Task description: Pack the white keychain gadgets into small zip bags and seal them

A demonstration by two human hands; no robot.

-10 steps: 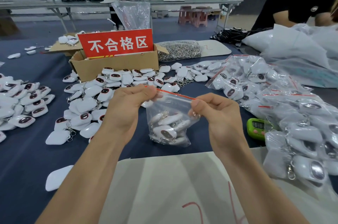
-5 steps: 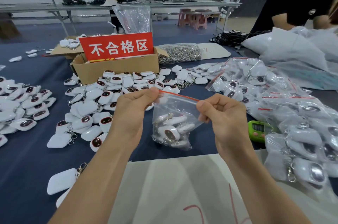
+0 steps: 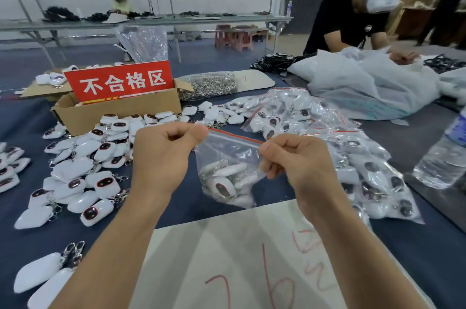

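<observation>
**Zip bag** [image 3: 227, 157]: small and clear, with a red seal strip [image 3: 234, 135] along the top. It is held in the air in front of the cardboard box [image 3: 121, 112] and a little to the box's right. The strip is stretched straight between the two hands; whether it is fully pressed closed cannot be told.

**Contents:** several white keychain gadgets [image 3: 224, 186], bunched in the lower half of the bag.

**Left hand** [image 3: 161, 157]: fingers curled, pinching the strip's left end.

**Right hand** [image 3: 300, 165]: fingers curled, pinching the strip's right end.

**Loose gadgets** [image 3: 100, 152]: a spread of them lies on the blue table cover [image 3: 416, 245], against the box's front and left.

**Filled bags** [image 3: 353, 157]: heaped to the right of the box.

**Red sign** [image 3: 121, 81]: white characters, standing upright in the box.

**Bag of metal clasps** [image 3: 209, 85]: just beside the box's right rear corner.

**White sheet** [image 3: 239, 245]: red scrawl, lying in front of the box, below the hands.

**Water bottle** [image 3: 443, 157]: far right of the box, past the filled bags.

**Person in a black shirt** [image 3: 348, 18]: behind and to the right of the box, bent over a large white sack [image 3: 365, 81].
</observation>
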